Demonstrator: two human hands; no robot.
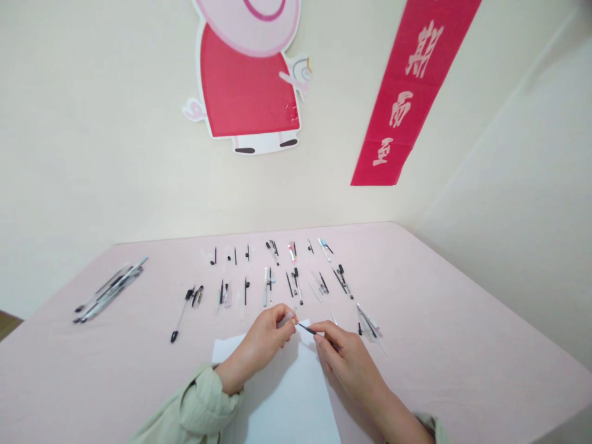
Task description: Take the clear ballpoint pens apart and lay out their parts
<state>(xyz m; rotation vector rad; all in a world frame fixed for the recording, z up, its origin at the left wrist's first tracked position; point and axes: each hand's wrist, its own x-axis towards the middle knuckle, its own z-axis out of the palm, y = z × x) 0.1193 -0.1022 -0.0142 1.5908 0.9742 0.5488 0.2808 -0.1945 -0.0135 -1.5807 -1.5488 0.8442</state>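
My left hand (264, 342) is closed in a pinch on a clear pen barrel (285, 319) above a white sheet of paper (287, 394). My right hand (345, 357) is pinched on a thin black-tipped pen refill (308, 328), whose tip points at the barrel's open end. The two hands nearly touch over the sheet's far edge. Rows of taken-apart pen parts (271, 285) lie on the pink table (462, 345) just beyond my hands.
A bundle of whole pens (110, 290) lies at the table's far left. One assembled pen with a black cap (181, 317) lies left of the paper. More parts (369, 324) sit right of my right hand. A wall with a cartoon cutout and a red banner stands behind.
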